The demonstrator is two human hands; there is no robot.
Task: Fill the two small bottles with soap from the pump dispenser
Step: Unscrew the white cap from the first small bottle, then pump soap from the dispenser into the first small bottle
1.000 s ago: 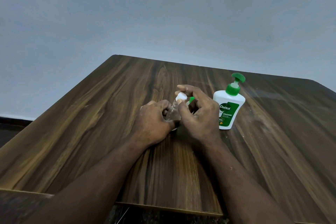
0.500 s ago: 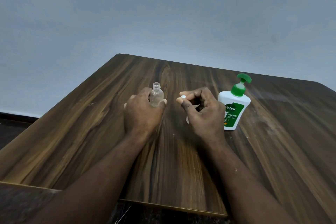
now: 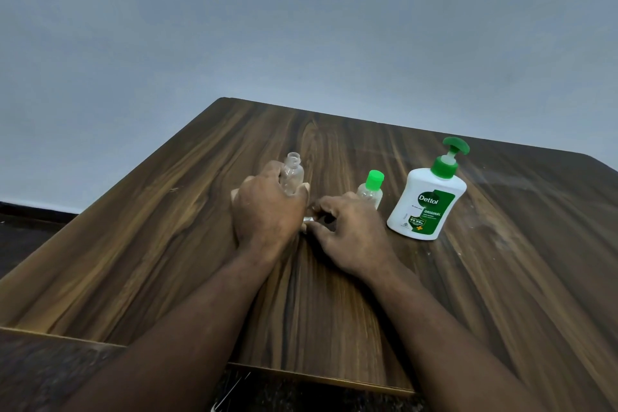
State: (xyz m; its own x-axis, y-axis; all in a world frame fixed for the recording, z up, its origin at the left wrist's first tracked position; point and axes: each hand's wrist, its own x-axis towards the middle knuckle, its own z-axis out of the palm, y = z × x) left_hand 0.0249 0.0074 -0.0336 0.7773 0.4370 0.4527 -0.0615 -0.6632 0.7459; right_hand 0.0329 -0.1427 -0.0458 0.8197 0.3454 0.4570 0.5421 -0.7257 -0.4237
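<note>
Grips uncapped clear bottle (image 3: 293, 174) upright in left hand (image 3: 267, 212); pinches small white cap (image 3: 308, 219) in right hand (image 3: 351, 232). Green-capped bottle (image 3: 371, 192) just beyond right hand. Likely light, thin-walled, tippy: hold round body.

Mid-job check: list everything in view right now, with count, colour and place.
uncapped small clear plastic bottle: 1, transparent, gripped in left hand
green-capped small clear plastic bottle: 1, transparent with green cap, standing behind right hand
white plastic pump dispenser: 1, white with green pump, standing right of capped bottle
small white cap: 1, white, pinched at right fingertips
dark wooden table: 1, brown, under everything
grey-blue wall: 1, grey-blue, behind table
hands: 2, left grips uncapped bottle; right pinches cap
</note>
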